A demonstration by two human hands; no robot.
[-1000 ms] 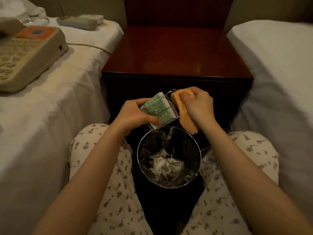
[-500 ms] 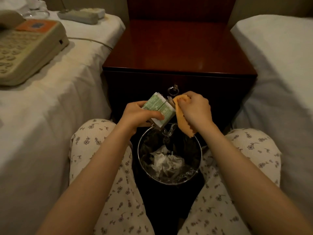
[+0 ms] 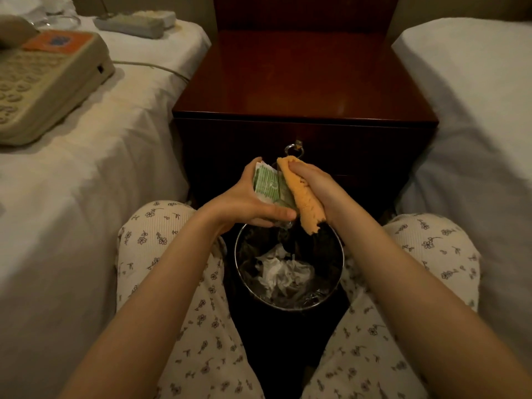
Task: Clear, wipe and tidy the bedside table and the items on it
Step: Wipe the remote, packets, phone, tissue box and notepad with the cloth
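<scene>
1. Two bare hands are being held close together over the round, shiny metal waste bin, right in front of the dark red-brown polished wooden bedside table.
2. A bundle of green-and-white printed paper packets is being gripped by the left hand. The thumb is being curled across the bundle's lower end, with the fingers wrapped behind its top.
3. A soft orange cleaning cloth is being clutched in the right hand, fingers closed round it. It is being pressed against the right side of the packets, and its loose end is being dangled just above the bin's rim.
4. Crumpled white tissue paper is being shown lying inside the bin, which is being flanked by knees in cream floral-print trousers.
5. The table's glossy top is being seen behind and above the hands. A metal ring pull on the drawer front is being glimpsed just above the cloth's tip.
6. On the white-sheeted bed at the left, a cream push-button telephone with an orange label is being shown. A pale cord is being trailed towards the table, and a grey power strip is being shown farther back.
7. A second white bed is being seen at the right, just beside the table.
</scene>
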